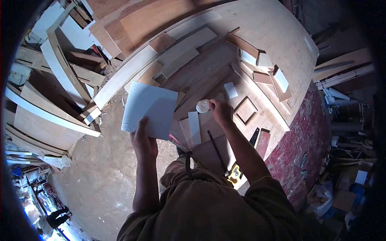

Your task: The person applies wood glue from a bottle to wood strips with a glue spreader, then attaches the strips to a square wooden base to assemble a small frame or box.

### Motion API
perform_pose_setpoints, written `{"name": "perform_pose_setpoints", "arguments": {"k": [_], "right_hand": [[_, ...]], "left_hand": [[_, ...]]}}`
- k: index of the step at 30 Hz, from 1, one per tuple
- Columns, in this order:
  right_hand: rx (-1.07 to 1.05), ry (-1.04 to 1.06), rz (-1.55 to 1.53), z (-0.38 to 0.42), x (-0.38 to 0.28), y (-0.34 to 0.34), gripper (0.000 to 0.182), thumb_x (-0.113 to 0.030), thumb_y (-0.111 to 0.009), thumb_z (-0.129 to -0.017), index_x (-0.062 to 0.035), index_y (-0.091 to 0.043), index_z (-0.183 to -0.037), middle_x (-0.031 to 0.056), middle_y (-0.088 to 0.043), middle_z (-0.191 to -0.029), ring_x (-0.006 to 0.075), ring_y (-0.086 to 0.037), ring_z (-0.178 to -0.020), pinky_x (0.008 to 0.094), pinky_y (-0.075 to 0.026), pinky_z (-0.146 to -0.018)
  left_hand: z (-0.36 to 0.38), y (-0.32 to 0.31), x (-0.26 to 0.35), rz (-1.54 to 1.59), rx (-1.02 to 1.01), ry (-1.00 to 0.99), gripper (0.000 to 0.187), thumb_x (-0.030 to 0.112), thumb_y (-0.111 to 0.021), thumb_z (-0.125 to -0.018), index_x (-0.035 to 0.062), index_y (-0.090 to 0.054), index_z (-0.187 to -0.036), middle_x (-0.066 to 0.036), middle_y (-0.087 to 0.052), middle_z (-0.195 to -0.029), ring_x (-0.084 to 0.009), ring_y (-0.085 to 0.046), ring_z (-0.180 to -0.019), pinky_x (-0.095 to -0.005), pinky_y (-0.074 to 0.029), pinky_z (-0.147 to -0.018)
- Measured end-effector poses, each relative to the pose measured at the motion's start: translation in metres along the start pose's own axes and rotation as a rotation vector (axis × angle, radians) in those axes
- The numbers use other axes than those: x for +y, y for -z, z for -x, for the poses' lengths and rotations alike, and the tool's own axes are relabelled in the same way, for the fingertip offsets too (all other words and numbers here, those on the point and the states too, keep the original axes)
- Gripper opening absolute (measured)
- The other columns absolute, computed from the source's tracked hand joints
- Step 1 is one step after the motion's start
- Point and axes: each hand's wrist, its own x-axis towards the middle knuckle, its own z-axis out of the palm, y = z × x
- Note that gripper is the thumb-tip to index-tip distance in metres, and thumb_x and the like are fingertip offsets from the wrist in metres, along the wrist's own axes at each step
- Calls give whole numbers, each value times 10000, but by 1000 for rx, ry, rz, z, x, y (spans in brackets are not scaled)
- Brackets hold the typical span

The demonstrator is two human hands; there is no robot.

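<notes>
My left hand [144, 138] grips a flat, nearly square white panel [150, 106] by its lower edge, thumb on the upper face. It is held up in front of me, beside the workbench. My right hand [222, 112] is closed over the bench, its fingertips at the right edge of a small round whitish tub [202, 106]; the exact grip is partly hidden. Just below the tub lies a narrow white strip [194, 127]. Above the right hand is a small white rectangular piece [230, 90]. To its right lies a small square wooden frame [245, 110].
A yellow-handled saw [235, 173] lies at the bench's near edge. Long boards [189, 50] and joined wooden pieces [243, 46] cover parts of the workbench [257, 20]. Curved wooden parts [56, 108] are piled at left. Far off at lower left is another person [56, 219].
</notes>
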Motion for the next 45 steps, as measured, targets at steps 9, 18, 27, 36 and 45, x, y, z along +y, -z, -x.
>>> {"name": "perform_pose_setpoints", "arguments": {"k": [9,18,27,36,45], "right_hand": [[-46,-25,25,-8,-9,-10,207,-285,-604,-924,-134,-710,-1016,112,-716,-943,323,-690,-865,446,-534,-761],[37,-31,-51,-5,11,-38,209,-276,-637,-893,-93,-716,-957,154,-711,-868,352,-687,-826,438,-541,-705],[-1,-383,-253,-14,34,-21,293,-317,-634,-888,-33,-706,-877,193,-700,-848,349,-692,-823,449,-529,-722],[-166,-563,-1171,27,33,57,216,-194,-573,-958,2,-656,-994,5,-584,-724,102,-509,-595,295,-430,-556],[87,-200,-1380,120,-15,182,168,-45,-565,-930,47,-646,-1045,108,-627,-849,158,-587,-758,290,-476,-700]], "left_hand": [[-21,-9,-3,0,11,22,436,70,-626,-890,-53,-468,-1277,-160,-587,-1157,-246,-631,-1023,-349,-552,-848],[-25,-16,-13,-33,-25,87,432,63,-640,-875,-43,-486,-1264,-153,-593,-1146,-244,-634,-1018,-338,-558,-837],[-26,-14,-19,-54,-71,137,562,83,-663,-864,-21,-412,-1356,-184,-537,-1243,-307,-560,-1143,-419,-491,-959],[-16,-25,-20,-56,-105,114,538,77,-657,-865,-21,-426,-1341,-171,-546,-1238,-307,-569,-1126,-417,-500,-935],[42,-78,-30,-47,-259,184,451,46,-644,-866,-62,-467,-1267,-168,-590,-1155,-268,-626,-1055,-363,-541,-873]]}}
